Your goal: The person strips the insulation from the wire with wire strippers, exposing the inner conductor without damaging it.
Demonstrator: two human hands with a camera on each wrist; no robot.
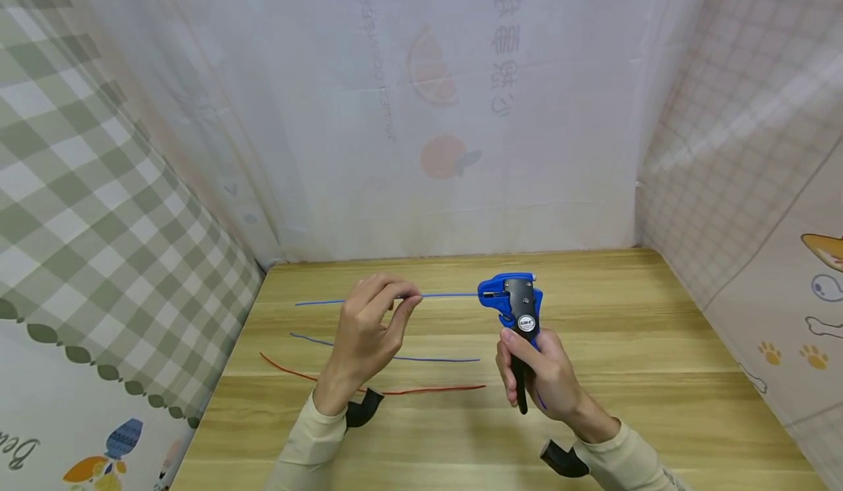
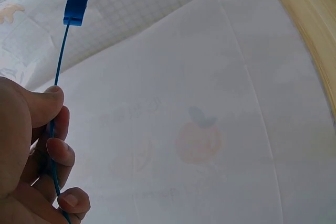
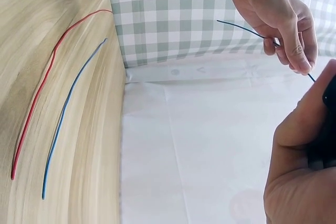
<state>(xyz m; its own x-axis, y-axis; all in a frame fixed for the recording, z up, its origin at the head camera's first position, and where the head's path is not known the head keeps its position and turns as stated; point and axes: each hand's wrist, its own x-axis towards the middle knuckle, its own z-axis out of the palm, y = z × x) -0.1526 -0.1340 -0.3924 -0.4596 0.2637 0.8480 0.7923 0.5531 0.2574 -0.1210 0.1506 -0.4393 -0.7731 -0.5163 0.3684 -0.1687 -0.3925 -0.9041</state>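
The fingers of the left hand (image 1: pixel 370 323) pinch one blue wire (image 1: pixel 451 295), whose right end meets the wire stripper (image 1: pixel 522 297). The right hand (image 1: pixel 552 375) has its fingers wrapped around this tool. Nearer, a second blue wire (image 1: pixel 435 360) and a red wire (image 1: pixel 435 389) lie on the tabletop (image 1: pixel 448 447).

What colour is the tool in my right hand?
The tool is blue and black; it shows best in the head view.
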